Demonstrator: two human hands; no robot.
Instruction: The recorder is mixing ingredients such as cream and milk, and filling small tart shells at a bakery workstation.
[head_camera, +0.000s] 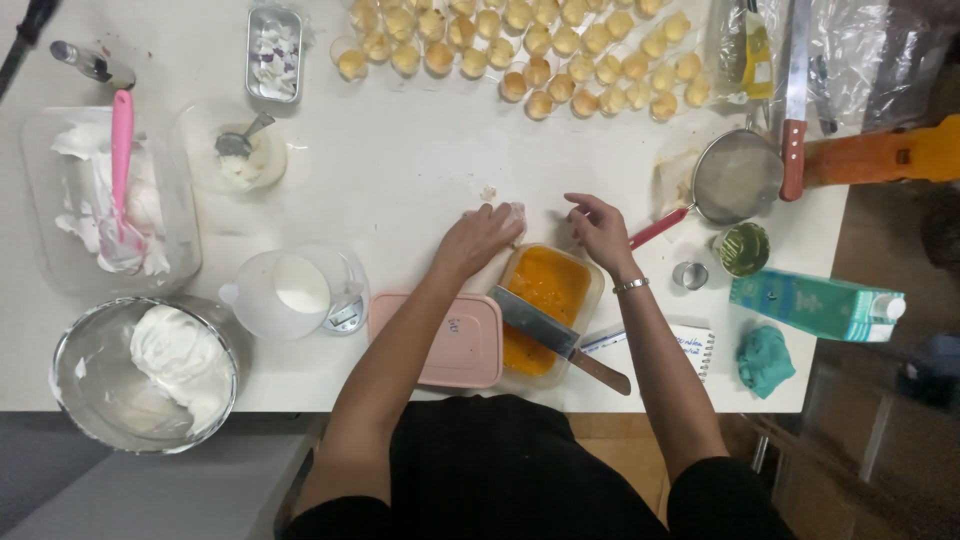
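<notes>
Two hands at centre of white desk (420, 160): left hand (478, 240) pinching small pale piece (516, 213), right hand (600, 228) loosely spread, empty; pastry rows (520, 45) at 12 o'clock; floor (900, 420) at 4 o'clock.

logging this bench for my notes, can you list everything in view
pastry shells: too many to count, golden, top centre
orange filling tub: 1, clear, under the hands
cleaver: 1, steel, across the tub
pink lid: 1, left of the tub
steel bowl of cream: 1, bottom left
pink spatula: 1, in clear tub, left
jug on scale: 1, white
sieve: 1, red handle, right
carton: 1, green, right
left hand: grip on a small pale piece
right hand: fingers curled, open
</notes>
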